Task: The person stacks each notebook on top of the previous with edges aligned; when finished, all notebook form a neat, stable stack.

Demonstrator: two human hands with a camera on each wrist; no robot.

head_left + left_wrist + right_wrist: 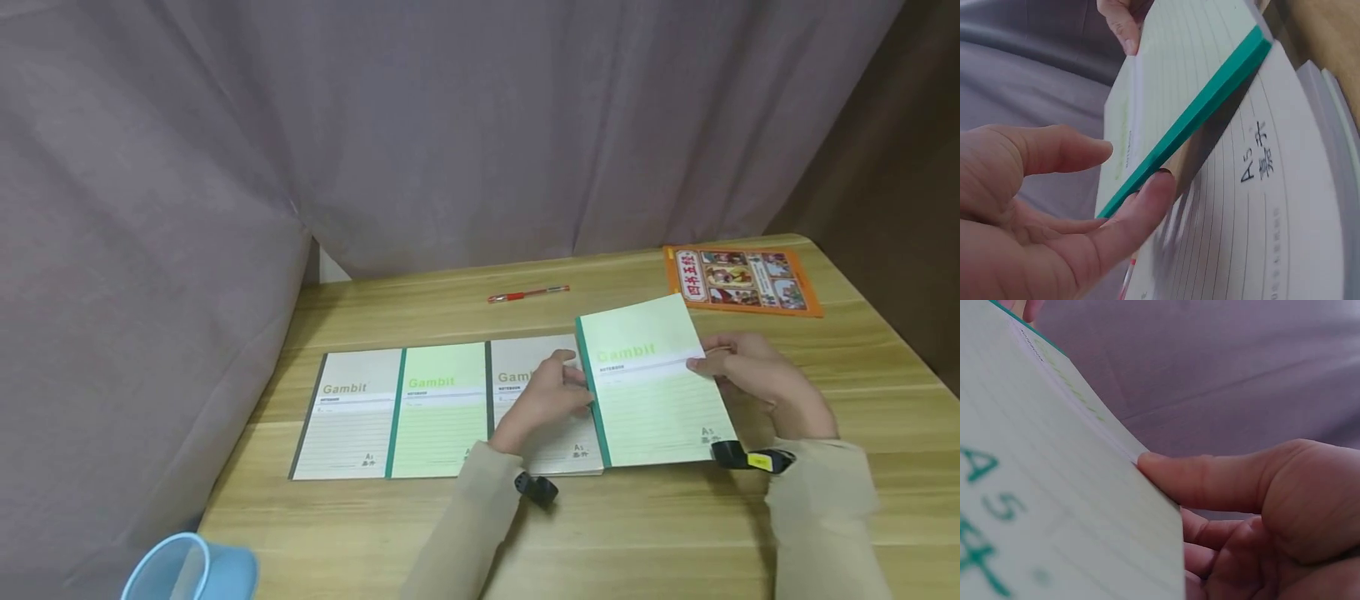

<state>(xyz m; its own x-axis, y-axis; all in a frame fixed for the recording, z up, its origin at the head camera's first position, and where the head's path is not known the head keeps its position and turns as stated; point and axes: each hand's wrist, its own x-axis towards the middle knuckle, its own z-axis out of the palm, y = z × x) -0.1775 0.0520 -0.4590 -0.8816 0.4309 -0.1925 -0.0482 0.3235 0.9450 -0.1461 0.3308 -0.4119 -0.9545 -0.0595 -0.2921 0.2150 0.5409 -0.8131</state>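
A green notebook with a dark green spine (660,383) is tilted up off the table at the right end of a row. My right hand (772,379) pinches its right edge, thumb on the cover and fingers behind, as the right wrist view shows. Beside the spine is my left hand (547,400), over a white notebook (551,446). In the left wrist view, one fingertip (1159,184) meets the spine from below, while the thumb (1094,153) stands apart from it. Further left lie another green notebook (438,425) and a white notebook (348,425), side by side.
Behind the row lies a red pen (528,293). An orange picture book (798,292) is at the back right of the wooden table (360,550). A light blue container (232,571) stands at the front left. Grey curtain (450,133) hangs along the back and left.
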